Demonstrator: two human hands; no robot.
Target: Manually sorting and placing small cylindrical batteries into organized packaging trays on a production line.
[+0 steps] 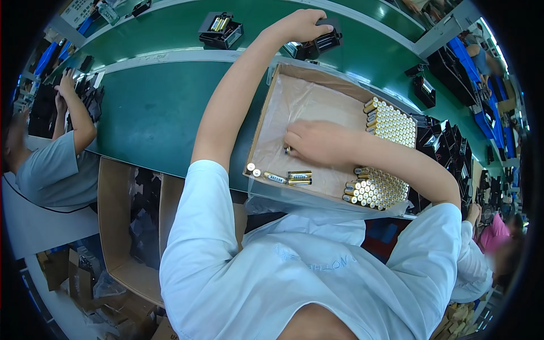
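Left hand (303, 25) grips a boxy black plastic case (330, 42), seemingly steadying it; right hand (317, 141) pinches a metallic cylindrical battery (287, 151) inside a brown cardboard tray (334, 81).

Looks bright and cool, glints with white glare on the desk (153, 113), blurs slightly at the right hand (314, 141), and bends strongly toward dark edges.

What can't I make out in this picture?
All in the head view:
How many batteries the right hand holds: its curled fingers and motion blur hide them.
The middle of the battery rows: the right forearm covers it.
How the left hand grips the black case: the hand itself hides most of its fingers.
What fills the cardboard box: too dark.
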